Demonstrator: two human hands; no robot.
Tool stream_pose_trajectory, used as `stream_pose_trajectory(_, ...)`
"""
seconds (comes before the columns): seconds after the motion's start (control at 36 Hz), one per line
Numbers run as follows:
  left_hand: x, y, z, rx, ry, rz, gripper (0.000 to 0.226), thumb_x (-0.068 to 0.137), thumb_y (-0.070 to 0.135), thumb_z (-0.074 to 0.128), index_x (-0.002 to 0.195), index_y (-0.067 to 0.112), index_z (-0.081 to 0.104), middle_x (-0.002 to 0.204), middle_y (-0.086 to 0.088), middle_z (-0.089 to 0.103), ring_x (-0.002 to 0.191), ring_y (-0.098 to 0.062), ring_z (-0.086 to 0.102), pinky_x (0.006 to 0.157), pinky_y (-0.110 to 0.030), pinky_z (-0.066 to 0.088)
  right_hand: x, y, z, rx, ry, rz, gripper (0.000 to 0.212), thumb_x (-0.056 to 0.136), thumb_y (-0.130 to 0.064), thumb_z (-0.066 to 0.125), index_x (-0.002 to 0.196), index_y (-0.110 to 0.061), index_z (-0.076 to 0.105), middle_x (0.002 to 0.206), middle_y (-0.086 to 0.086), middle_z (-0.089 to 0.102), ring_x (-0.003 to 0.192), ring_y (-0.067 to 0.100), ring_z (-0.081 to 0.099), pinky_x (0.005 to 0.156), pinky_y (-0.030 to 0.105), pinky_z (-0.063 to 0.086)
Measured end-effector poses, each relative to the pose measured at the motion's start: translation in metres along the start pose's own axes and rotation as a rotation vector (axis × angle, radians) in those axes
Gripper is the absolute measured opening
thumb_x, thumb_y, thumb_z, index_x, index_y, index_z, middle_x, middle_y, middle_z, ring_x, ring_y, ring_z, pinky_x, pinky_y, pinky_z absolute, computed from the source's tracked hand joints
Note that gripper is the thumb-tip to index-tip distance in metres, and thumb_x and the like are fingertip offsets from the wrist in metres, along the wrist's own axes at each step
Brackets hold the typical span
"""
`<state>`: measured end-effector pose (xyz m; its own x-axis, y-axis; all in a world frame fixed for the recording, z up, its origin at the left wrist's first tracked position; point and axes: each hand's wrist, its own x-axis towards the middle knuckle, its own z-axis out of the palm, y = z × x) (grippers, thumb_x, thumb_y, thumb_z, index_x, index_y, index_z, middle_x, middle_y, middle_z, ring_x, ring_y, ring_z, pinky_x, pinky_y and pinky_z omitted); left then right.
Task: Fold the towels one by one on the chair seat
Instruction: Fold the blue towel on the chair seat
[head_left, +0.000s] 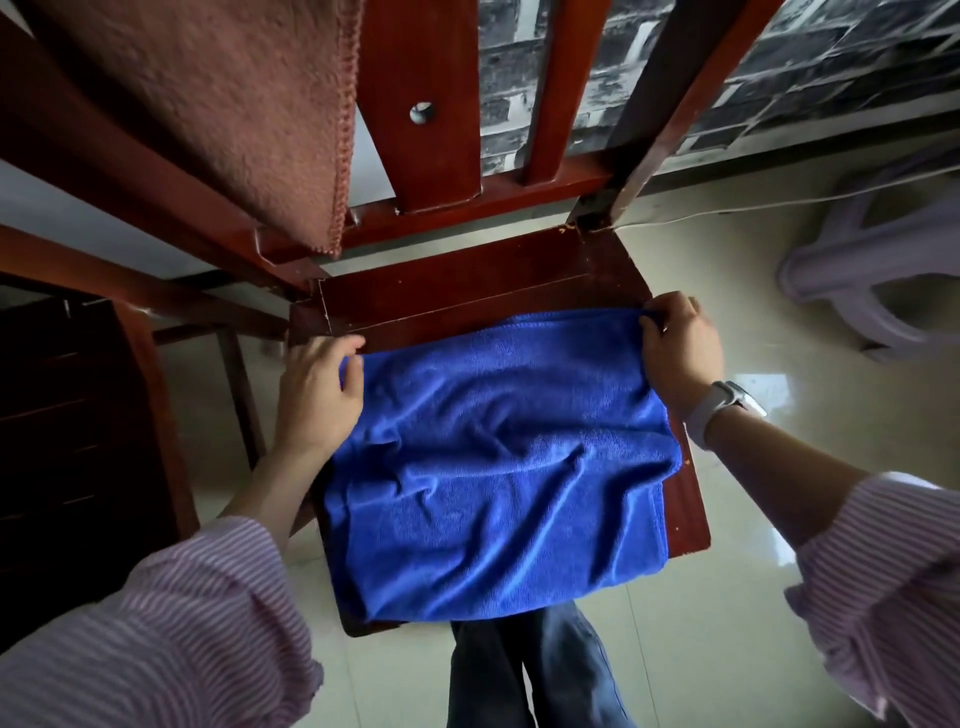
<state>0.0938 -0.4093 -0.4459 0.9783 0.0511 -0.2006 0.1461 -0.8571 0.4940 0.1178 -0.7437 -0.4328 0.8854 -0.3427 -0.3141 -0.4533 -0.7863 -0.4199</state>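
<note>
Wooden chair (519, 280) up front, blue towel (493, 467) spread rumpled over most of its seat, brown towel (234, 114) draped on the backrest. Left hand (317, 395) curled round the blue towel's far left corner, right hand (678, 348) pinching the far right corner, white watch (722, 402) on that wrist.

Blue towel (493, 467) spread wrinkled over the chair seat (467, 291), near edge hanging off the front. Left hand (319, 389) pinches the far left corner, right hand (680, 348) pinches the far right corner, a pale watch (722, 402) on that wrist. A brown towel (234, 114) drapes over the chair back, far left. A pale plastic stool (872, 291) stands on the tiled floor at right.
</note>
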Motion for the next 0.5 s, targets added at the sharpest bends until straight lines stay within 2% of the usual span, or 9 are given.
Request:
stream_pose_trajectory(0.08,0.003,-0.001,-0.002,0.045,-0.084,0.013,0.020,0.086,0.007,0.059,0.104,0.002,0.063,0.099,-0.019,0.057,0.098,-0.036,0.053,0.089,-0.045,0.043,0.004,-0.002,-0.004,-0.109,-0.025,-0.126,0.018,0.089,-0.012,0.051,0.103,-0.003,0.058,0.115,0.018,0.052,0.111,0.034,0.044,0.088,0.040,0.038)
stream_pose_trajectory(0.22,0.003,-0.003,-0.005,0.145,-0.168,0.002,0.014,0.082,0.002,0.062,0.095,-0.002,0.061,0.101,-0.023,0.053,0.099,-0.039,0.050,0.090,-0.044,0.039,0.008,0.003,-0.009,-0.195,-0.111,-0.292,0.022,0.084,-0.003,0.051,0.105,0.000,0.057,0.115,0.020,0.051,0.109,0.038,0.044,0.092,0.044,0.038)
stream_pose_trajectory(0.33,-0.003,-0.003,-0.009,0.171,-0.147,0.080,0.012,0.076,-0.002,0.067,0.084,-0.001,0.058,0.093,-0.021,0.054,0.091,-0.039,0.052,0.081,-0.046,0.043,0.012,0.005,-0.009,-0.332,-0.146,-0.323,0.032,0.086,-0.007,0.049,0.118,-0.007,0.053,0.116,0.018,0.054,0.110,0.037,0.043,0.092,0.044,0.036)
stream_pose_trajectory(0.5,-0.007,-0.001,-0.012,0.180,-0.220,0.147,0.016,0.073,-0.006,0.065,0.075,0.005,0.053,0.090,-0.013,0.055,0.086,-0.032,0.054,0.066,-0.041,0.045,0.013,-0.006,-0.010,-0.290,-0.215,-0.258,0.026,0.082,-0.007,0.046,0.107,-0.007,0.053,0.112,0.018,0.052,0.107,0.035,0.047,0.077,0.038,0.040)
